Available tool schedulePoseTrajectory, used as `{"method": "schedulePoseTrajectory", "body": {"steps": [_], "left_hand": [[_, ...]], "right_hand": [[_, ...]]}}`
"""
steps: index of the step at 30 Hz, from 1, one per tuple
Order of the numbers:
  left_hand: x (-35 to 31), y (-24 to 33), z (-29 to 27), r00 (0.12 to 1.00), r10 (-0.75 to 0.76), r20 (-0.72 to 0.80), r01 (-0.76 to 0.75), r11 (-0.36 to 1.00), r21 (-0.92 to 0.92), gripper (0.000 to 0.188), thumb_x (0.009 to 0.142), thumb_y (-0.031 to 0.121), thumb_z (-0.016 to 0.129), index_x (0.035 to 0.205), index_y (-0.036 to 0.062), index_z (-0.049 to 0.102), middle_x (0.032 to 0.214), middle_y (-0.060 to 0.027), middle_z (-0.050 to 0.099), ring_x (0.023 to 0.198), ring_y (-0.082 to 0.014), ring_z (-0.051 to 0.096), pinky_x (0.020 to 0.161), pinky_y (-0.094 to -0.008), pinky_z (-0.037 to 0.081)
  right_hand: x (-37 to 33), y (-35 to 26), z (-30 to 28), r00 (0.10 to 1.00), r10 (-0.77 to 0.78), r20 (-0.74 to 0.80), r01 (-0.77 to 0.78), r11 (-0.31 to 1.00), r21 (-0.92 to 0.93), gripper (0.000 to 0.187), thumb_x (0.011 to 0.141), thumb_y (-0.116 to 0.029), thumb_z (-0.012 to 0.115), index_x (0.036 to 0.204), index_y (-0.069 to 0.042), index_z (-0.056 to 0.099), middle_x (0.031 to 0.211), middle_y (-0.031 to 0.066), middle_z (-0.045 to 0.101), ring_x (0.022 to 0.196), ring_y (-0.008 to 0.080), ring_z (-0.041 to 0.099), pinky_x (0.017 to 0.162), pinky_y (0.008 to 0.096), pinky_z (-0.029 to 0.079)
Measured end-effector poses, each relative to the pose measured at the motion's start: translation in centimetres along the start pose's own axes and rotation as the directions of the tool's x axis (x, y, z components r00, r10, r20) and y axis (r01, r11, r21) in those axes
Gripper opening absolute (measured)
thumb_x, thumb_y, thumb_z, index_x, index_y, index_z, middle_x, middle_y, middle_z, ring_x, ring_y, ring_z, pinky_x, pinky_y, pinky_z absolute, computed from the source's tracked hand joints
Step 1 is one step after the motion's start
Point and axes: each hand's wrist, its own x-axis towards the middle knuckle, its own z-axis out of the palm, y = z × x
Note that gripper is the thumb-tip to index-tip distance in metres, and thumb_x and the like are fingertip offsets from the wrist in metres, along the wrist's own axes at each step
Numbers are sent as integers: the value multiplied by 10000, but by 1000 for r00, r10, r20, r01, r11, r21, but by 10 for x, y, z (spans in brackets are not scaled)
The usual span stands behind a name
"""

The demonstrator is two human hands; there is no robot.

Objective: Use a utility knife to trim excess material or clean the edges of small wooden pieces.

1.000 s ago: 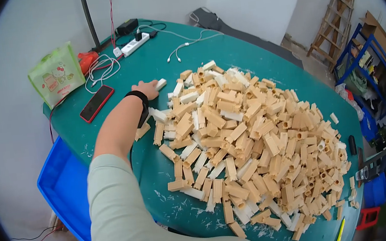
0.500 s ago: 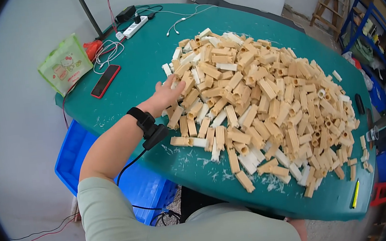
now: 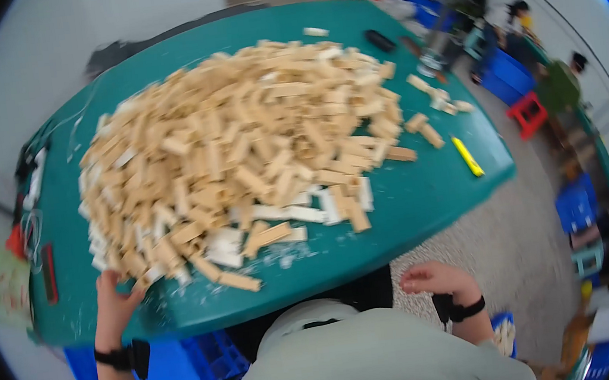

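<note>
A large heap of short, square, hollow tan and white blocks [image 3: 217, 147] covers much of the green table [image 3: 426, 206]. My left hand [image 3: 116, 305] is at the heap's near left edge, its thumb and fingers apart beside the outermost blocks. Nothing shows gripped in it, though blur hides whether the fingertips touch a block. Away from the table, my right hand [image 3: 436, 278] hangs above the floor to the right of my body. Its fingers are loosely stretched, and no object shows in them. Both wrists wear black straps with small devices.
A yellow cutter-like tool [image 3: 467, 156] lies near the table's right edge, with a few loose blocks [image 3: 432, 126] beyond it. A dark phone [image 3: 49, 273] and white power strip [image 3: 34, 179] lie at left. Blue crates [image 3: 168, 378] stand below. Two people [image 3: 518, 19] are at far right.
The view has swung to the right, and the heap now appears further left. My right hand has come into view. My left hand remains by the heap's left side, nearer its front edge.
</note>
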Motion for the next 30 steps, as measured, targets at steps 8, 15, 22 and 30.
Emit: {"method": "schedulePoseTrajectory", "body": {"steps": [8, 15, 22, 30], "left_hand": [[15, 51, 17, 1000, 6, 10, -5, 1000, -31, 173, 678, -3, 628, 691, 8, 456, 582, -30, 458, 527, -118, 451, 495, -248, 383], [12, 45, 20, 999, 6, 49, -5, 1000, -21, 187, 673, 14, 638, 697, 1, 453, 598, -41, 471, 538, -111, 452, 498, -253, 385], [-2, 46, 16, 998, 53, 21, -53, 999, -3, 204, 653, 26, 655, 720, -3, 465, 634, -59, 501, 548, -136, 473, 513, -267, 401], [-15, 92, 19, 976, -28, 214, 11, 996, 83, 210, 628, 33, 688, 630, 9, 480, 518, -42, 481, 483, -115, 464, 454, -245, 375]], "right_hand": [[-15, -2, -113, 340, -423, -840, 3, 894, -449, 201, 785, -154, 592, 916, -4, 559, 769, 77, 582, 720, 172, 549, 643, 274, 446], [12, 16, -205, 298, -362, -883, -547, 694, -468, 439, 730, -279, 615, 1072, -17, 532, 1016, 178, 557, 933, 317, 534, 788, 390, 443], [51, -26, -213, 498, -127, -858, -551, 718, -426, 338, 718, -264, 572, 929, 1, 569, 921, 203, 587, 878, 329, 564, 763, 399, 459], [104, -96, -169, 758, -63, -650, -285, 864, -416, 283, 699, -210, 573, 811, 50, 574, 727, 194, 606, 562, 259, 610, 538, 334, 507]]}}
